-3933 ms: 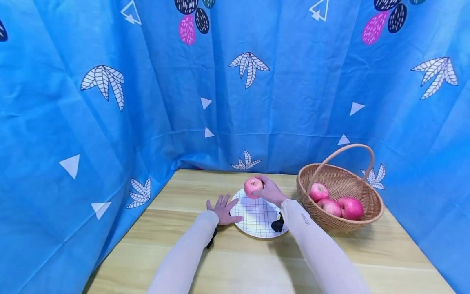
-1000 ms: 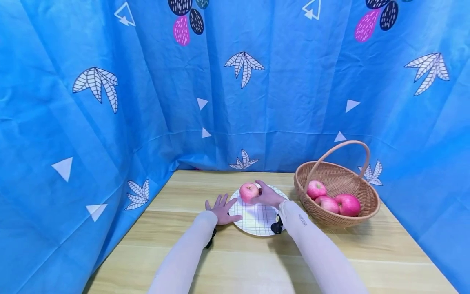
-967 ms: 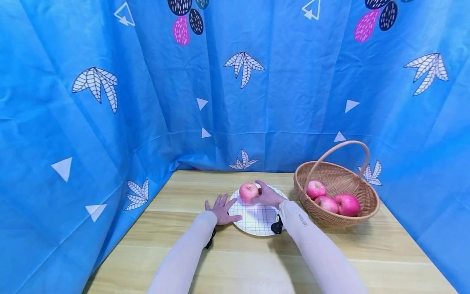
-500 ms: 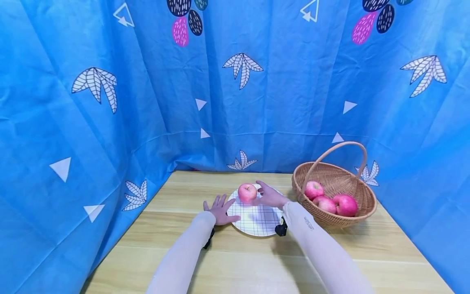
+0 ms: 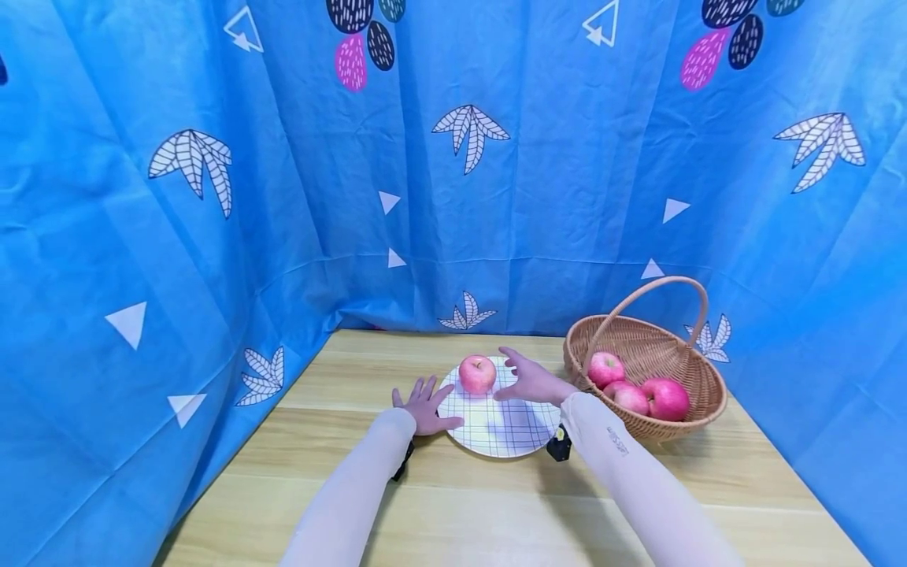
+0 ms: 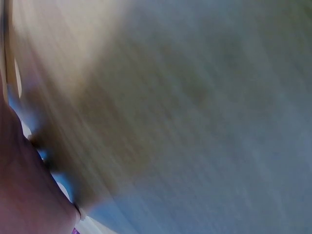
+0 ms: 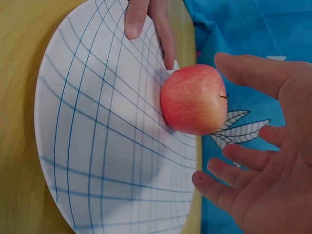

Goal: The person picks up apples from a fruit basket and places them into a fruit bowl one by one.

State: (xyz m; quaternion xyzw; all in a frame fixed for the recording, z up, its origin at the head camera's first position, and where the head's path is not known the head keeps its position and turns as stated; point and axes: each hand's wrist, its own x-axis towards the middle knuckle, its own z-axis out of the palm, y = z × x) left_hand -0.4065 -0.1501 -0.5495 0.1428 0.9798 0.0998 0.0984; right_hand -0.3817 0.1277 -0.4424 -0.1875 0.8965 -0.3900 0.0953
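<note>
A pink-red apple (image 5: 478,374) sits on the far left part of a white plate (image 5: 496,429) with a blue grid pattern. My right hand (image 5: 534,382) hovers over the plate just right of the apple, fingers spread and apart from it. The right wrist view shows a gap between the apple (image 7: 194,99) and the right hand (image 7: 273,146). My left hand (image 5: 425,408) lies at the plate's left edge with fingers spread, its thumb and a fingertip over the rim. The left wrist view is mostly blurred tabletop, with part of the left hand (image 6: 34,190) at the lower left.
A wicker basket (image 5: 666,346) with a tall handle stands right of the plate. It holds 3 apples (image 5: 666,398) at its near left side. The wooden table (image 5: 482,520) is bounded at the back and sides by a blue patterned curtain (image 5: 567,181).
My right hand held the apple above the plate, lowered it onto the plate, then let go and drew back to the right with fingers spread. The left hand stayed at the rim.
</note>
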